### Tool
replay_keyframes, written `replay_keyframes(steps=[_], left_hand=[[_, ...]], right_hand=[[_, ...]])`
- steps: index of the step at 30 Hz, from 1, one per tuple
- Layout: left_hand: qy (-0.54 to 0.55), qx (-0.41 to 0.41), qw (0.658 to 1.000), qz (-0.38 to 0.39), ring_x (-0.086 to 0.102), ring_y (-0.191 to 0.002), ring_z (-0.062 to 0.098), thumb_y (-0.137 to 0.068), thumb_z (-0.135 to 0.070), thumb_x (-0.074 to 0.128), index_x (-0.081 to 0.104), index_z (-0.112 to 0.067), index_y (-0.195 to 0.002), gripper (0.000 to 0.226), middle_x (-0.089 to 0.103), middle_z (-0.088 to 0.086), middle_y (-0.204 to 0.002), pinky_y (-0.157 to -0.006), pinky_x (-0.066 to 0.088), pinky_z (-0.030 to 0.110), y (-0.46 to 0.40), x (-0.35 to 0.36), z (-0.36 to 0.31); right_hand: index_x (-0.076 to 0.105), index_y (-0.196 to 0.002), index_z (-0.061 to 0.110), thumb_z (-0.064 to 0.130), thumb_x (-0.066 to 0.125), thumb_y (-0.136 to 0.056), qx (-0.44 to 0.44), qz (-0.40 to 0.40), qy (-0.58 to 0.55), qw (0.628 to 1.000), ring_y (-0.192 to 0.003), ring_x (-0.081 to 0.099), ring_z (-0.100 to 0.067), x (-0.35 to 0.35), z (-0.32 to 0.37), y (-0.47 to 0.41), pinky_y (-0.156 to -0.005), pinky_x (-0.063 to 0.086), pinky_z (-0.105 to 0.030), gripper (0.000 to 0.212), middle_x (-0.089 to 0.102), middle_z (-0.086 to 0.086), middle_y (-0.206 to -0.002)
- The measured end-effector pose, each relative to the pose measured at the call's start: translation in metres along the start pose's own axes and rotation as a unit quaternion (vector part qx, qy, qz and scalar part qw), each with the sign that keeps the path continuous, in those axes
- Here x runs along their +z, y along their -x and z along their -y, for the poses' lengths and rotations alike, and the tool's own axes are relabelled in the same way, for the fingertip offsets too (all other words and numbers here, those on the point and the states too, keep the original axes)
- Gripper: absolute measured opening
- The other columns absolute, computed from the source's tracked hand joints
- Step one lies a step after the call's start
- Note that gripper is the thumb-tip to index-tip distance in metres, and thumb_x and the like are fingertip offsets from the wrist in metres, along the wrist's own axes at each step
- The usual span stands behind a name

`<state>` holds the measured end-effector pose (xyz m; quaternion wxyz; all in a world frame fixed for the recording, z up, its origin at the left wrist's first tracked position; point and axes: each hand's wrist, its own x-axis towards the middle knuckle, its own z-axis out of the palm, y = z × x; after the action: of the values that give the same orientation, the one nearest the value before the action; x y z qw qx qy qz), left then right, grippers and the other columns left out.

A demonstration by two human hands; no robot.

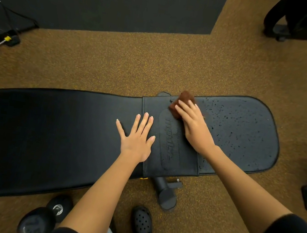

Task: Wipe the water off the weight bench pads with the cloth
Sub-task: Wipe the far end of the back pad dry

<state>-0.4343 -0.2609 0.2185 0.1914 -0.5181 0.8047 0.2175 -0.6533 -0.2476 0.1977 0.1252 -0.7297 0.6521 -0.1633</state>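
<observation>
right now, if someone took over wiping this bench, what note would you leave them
Left hand: flat and open on the long pad, steadying.
Right hand: holds the brown cloth on the middle strip, at the edge of the short pad.
Done: long pad looks dry.
Left: short pad is covered in droplets, with a few on the strip. Wipe rightward.

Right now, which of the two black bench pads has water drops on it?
The shorter black seat pad on the right, speckled with drops; the long black back pad looks dry.
</observation>
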Motion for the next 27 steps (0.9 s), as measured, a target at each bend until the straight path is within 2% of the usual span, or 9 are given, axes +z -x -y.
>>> replay_keyframes(steps=[2,6,8,14,16,21,24,27], left_hand=[[0.001,0.001,1.000,0.000,-0.026,-0.142,0.014,-0.101,-0.046,0.009,-0.024,-0.027,-0.146,0.058,-0.029,-0.009,-0.154,-0.103,-0.016,0.070,0.000,-0.001,0.000],[-0.002,0.000,1.000,0.001,-0.026,-0.142,0.014,-0.101,-0.046,0.009,-0.024,-0.027,-0.145,0.058,-0.029,-0.008,-0.154,-0.103,-0.016,0.069,0.000,-0.001,0.000],[-0.003,0.000,1.000,0.001,-0.026,-0.142,0.014,-0.101,-0.046,0.009,-0.025,-0.027,-0.145,0.058,-0.029,-0.008,-0.154,-0.103,-0.016,0.069,0.000,-0.001,0.000],[0.000,0.000,1.000,0.002,-0.026,-0.142,0.014,-0.101,-0.046,0.009,-0.026,-0.027,-0.144,0.058,-0.029,-0.009,-0.154,-0.103,-0.015,0.070,-0.001,-0.001,0.000],[0.003,0.002,1.000,0.006,-0.026,-0.142,0.014,-0.101,-0.046,0.010,-0.025,-0.027,-0.145,0.059,-0.029,-0.009,-0.154,-0.103,-0.016,0.070,0.000,-0.002,0.000],[0.007,0.004,1.000,0.000,-0.026,-0.142,0.014,-0.102,-0.046,0.010,-0.026,-0.028,-0.144,0.059,-0.029,-0.008,-0.154,-0.105,-0.014,0.070,0.000,-0.001,0.001],[0.001,0.003,1.000,-0.002,-0.026,-0.142,0.014,-0.102,-0.045,0.010,-0.027,-0.027,-0.143,0.059,-0.029,-0.008,-0.154,-0.104,-0.014,0.070,0.000,0.001,0.001],[-0.001,0.001,1.000,-0.004,-0.026,-0.142,0.014,-0.101,-0.046,0.009,-0.028,-0.027,-0.142,0.058,-0.029,-0.008,-0.154,-0.105,-0.014,0.070,-0.001,0.001,0.000]], right_hand=[[0.043,-0.144,0.007,-0.010,0.045,-0.092,-0.003,0.002,0.002,1.000,-0.144,0.026,-0.033,-0.003,-0.004,0.001,-0.120,0.015,-0.046,0.055,0.037,-0.010,-0.153],[0.049,-0.139,0.002,-0.007,0.045,-0.092,0.104,-0.048,-0.021,0.993,-0.140,0.032,-0.040,0.007,0.002,-0.027,-0.117,0.021,-0.052,0.048,0.039,-0.017,-0.150],[0.054,-0.132,-0.002,-0.004,0.046,-0.091,0.124,-0.057,-0.028,0.990,-0.135,0.037,-0.044,0.016,0.010,-0.043,-0.114,0.026,-0.056,0.042,0.046,-0.021,-0.144],[0.050,-0.137,0.001,-0.006,0.053,-0.090,0.005,0.006,0.001,1.000,-0.137,0.036,-0.038,0.015,0.022,-0.030,-0.117,0.021,-0.050,0.047,0.049,-0.016,-0.143],[0.051,-0.138,0.006,0.000,0.052,-0.092,0.005,0.016,0.005,1.000,-0.136,0.037,-0.037,0.007,0.011,-0.035,-0.116,0.025,-0.052,0.046,0.048,-0.013,-0.144],[0.062,-0.128,0.010,0.025,0.042,-0.092,0.132,0.009,0.003,0.991,-0.126,0.047,-0.041,0.013,0.014,-0.072,-0.108,0.032,-0.053,0.043,0.055,-0.014,-0.138],[0.063,-0.126,0.009,0.024,0.042,-0.092,0.090,0.028,0.001,0.996,-0.125,0.049,-0.039,0.024,0.038,-0.078,-0.108,0.029,-0.053,0.043,0.063,-0.011,-0.129],[0.059,-0.131,0.006,0.016,0.045,-0.093,0.009,0.042,0.004,0.999,-0.128,0.048,-0.037,0.026,0.042,-0.067,-0.110,0.027,-0.052,0.042,0.059,-0.012,-0.134]])
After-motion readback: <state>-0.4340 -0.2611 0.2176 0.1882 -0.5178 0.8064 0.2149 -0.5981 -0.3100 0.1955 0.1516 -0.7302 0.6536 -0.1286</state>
